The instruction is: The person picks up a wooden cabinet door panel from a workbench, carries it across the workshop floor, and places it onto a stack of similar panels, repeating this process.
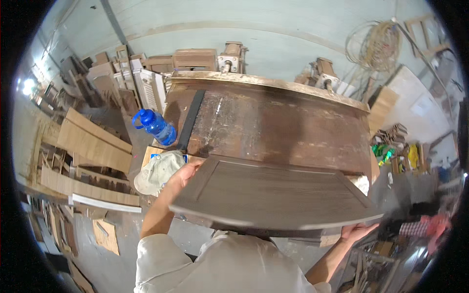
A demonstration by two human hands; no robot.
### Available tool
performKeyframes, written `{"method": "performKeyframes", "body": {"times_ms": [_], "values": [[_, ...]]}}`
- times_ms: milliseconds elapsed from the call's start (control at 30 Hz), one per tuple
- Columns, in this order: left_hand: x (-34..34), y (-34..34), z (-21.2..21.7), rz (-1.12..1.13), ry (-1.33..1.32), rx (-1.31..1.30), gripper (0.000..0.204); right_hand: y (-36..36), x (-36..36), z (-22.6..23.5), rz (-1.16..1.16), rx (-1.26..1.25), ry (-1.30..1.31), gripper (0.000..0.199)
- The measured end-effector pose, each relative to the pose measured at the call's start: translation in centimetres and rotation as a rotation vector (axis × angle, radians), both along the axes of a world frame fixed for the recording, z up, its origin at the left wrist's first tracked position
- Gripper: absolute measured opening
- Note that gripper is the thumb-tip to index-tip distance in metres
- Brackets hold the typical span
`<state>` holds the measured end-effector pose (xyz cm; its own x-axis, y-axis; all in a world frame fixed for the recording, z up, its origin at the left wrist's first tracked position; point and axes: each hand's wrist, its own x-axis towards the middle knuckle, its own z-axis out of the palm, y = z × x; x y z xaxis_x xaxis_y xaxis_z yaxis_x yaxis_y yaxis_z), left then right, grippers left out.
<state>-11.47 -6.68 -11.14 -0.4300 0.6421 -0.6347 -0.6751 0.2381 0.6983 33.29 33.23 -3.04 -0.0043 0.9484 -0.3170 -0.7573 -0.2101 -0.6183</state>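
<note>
A grey-brown wooden cabinet door [278, 193] with a recessed centre panel is held in front of my body, over the near side of the workbench [293, 132]. My left hand [185, 173] grips its left edge near the far corner, with the fingers partly hidden behind it. Below the near right corner, my right hand [359, 231] bears the door from underneath, palm up and fingertips sticking out past the edge. Beside my left hand lies a pale cap [159, 173], and behind that stands a blue plastic bottle [155, 127].
A dark strip [191, 119] lies across the bench's left side. Along its far edge runs a raised rail [268, 87], with a cylinder clamp [230, 59] and another clamp [323, 75] behind. Wooden boards [95, 141] are stacked at left; a coiled hose [378, 46] hangs at right.
</note>
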Motion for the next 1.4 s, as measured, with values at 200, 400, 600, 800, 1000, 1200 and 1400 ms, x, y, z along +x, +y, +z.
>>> {"method": "performKeyframes", "body": {"times_ms": [200, 400, 600, 800, 1000, 1200, 1400], "values": [[1.2, 0.6, -8.5, 0.060, -0.012, -0.369, 0.059, -10.5, 11.3, -9.2, 0.350, 0.255, 0.338, 0.085], [6.3, 6.0, -7.0, 0.002, 0.262, -0.428, 0.059, -21.8, 15.4, -4.9, -0.295, -0.157, 0.018, 0.081], [10.9, 10.4, -5.8, -0.387, 0.052, 0.055, 0.062, -35.0, 24.1, -1.7, -0.780, -0.022, 0.101, 0.068], [28.1, 19.7, 1.0, -0.882, 0.055, 0.211, 0.061, -52.9, 31.9, 3.8, -1.271, 0.023, 0.043, 0.063], [49.8, 20.7, 4.4, -1.220, 0.115, 0.233, 0.055, -67.9, 36.6, 2.8, -1.730, -0.050, 0.041, 0.056], [67.5, 13.9, 6.8, -1.454, 0.211, 0.008, 0.047, -79.2, 42.1, -1.0, -1.963, -0.103, 0.114, 0.058], [80.5, 6.2, 4.6, -1.661, -0.132, 0.061, 0.044, -80.3, 45.4, -3.8, -1.934, -0.008, 0.019, 0.066]]}}
